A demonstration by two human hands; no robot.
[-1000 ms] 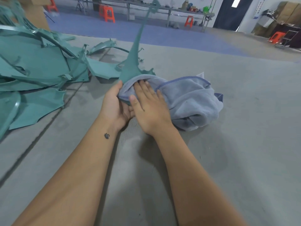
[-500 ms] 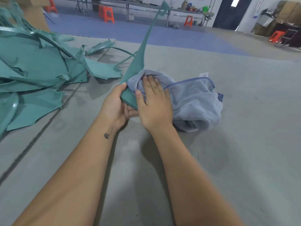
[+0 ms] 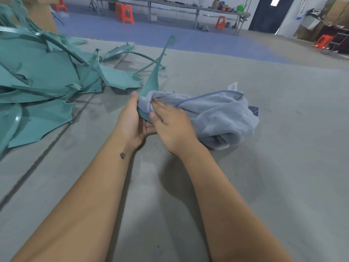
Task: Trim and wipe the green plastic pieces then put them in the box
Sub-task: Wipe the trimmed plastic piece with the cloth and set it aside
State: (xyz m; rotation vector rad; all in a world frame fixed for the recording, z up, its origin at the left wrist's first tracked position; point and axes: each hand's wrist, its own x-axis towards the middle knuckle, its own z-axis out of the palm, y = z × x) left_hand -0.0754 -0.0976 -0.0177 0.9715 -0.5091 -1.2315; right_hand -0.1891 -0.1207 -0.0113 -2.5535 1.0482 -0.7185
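Single head-worn view, angled forward and down, close over the hands (image 3: 151,120).

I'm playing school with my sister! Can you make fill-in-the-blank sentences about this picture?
1. The left hand holds a ____ plastic piece.
2. The right hand presses a grey ____ onto that piece.
3. The stools far behind are ____.

Missing words: green; cloth; orange

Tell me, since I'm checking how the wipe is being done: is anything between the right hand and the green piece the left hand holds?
Yes. The grey cloth lies between them: the right hand presses a fold of it flat onto the green piece, so the fingers touch fabric, not plastic. The left hand grips the piece's lower edge bare.
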